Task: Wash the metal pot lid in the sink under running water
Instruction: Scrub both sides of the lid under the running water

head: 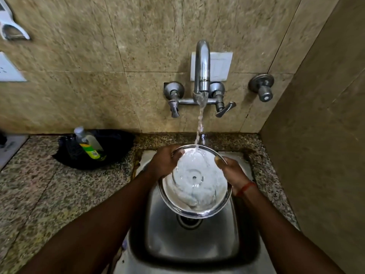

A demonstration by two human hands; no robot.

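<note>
We see the round, shiny steel pot lid (194, 181) over the steel sink (191, 240), water stream (199, 127) sheeting its concave face; left hand (165, 162) and right hand (234, 175) grasp opposite rims.

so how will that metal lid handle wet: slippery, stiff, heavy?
Likely slippery: water from the tap sheets over the metal lid. Probably stiff and light, being thin shiny metal. The left hand and right hand pinch opposite rims, which suggests it needs a two-sided grip.
</note>
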